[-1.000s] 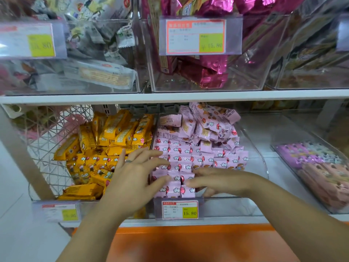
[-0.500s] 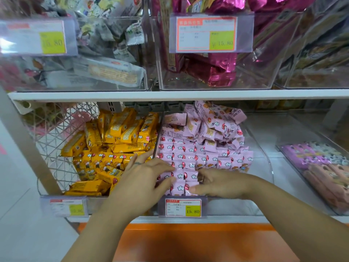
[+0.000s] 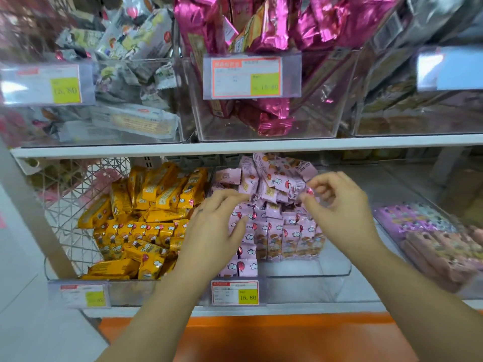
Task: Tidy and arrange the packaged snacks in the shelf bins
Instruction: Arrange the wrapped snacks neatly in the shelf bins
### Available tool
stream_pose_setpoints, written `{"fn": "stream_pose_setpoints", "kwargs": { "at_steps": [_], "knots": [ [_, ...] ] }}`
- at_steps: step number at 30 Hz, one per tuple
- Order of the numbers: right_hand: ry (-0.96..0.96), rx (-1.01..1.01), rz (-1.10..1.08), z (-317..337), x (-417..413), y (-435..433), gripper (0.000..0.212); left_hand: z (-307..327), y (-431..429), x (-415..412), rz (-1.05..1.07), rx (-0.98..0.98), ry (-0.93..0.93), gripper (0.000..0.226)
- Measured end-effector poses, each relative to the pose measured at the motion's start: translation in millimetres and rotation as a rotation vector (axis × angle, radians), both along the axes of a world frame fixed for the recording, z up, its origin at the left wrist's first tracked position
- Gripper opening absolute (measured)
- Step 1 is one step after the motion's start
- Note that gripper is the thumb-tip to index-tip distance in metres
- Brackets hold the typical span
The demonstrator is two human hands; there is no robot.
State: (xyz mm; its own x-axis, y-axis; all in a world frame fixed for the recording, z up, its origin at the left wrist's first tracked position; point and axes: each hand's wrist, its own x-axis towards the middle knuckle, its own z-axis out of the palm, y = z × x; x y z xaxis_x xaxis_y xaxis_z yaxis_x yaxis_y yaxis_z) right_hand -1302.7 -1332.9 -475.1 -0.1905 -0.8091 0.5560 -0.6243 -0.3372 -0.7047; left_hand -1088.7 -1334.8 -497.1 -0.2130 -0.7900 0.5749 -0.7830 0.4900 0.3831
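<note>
In the clear bin [image 3: 337, 273], mid lower shelf: pink packs [image 3: 277, 236] in upright rows at front, loose heap [image 3: 271, 178] piled at back, close under the upper shelf edge [image 3: 235, 146]. Left hand [image 3: 217, 226] over the rows' left side, grip apart, fingers straight, tips at the heap's foot. Right hand [image 3: 339, 207] at the heap's right shoulder, fingers curled; grip maybe pinching a pack w/ red dot, can't tell. Risks, as judged: tugging at the heap's base likely to send top packs sliding fwd onto the neat rows, or off to the bin's bare right side; dragging left wrist apt to flatten rows or shove packs across into yellow packs [image 3: 146, 231] just beside. Room: tight overhead; bare floor at bin's right & front-right; left wall just beside left hand.
</note>
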Motion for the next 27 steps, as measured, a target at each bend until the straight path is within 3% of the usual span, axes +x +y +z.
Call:
{"fn": "stream_pose_setpoints", "kwargs": {
  "at_steps": [2, 6, 8, 11, 17, 27],
  "knots": [
    [0.075, -0.030, -0.053, -4, -2, -9, 0.032, 7, -6, -13, 0.010, -0.027, -0.047, 0.048],
    [0.239, 0.111, 0.009, -7, 2, -22, 0.070, 22, -23, -39, 0.044, -0.045, -0.242, 0.066],
    [0.317, 0.160, 0.039, -10, 3, -27, 0.075, 27, -32, -48, 0.094, -0.008, -0.364, 0.070],
    [0.350, 0.162, 0.027, -14, 2, -34, 0.067, 28, -43, -53, 0.115, 0.011, -0.446, 0.070],
    [0.203, 0.084, 0.010, -18, 0, -38, 0.049, 21, -45, -56, 0.111, -0.046, -0.337, 0.054],
    [0.136, -0.030, -0.043, -19, -1, -34, 0.041, 14, -37, -55, -0.056, -0.248, 0.057, 0.036]
  ]
}}
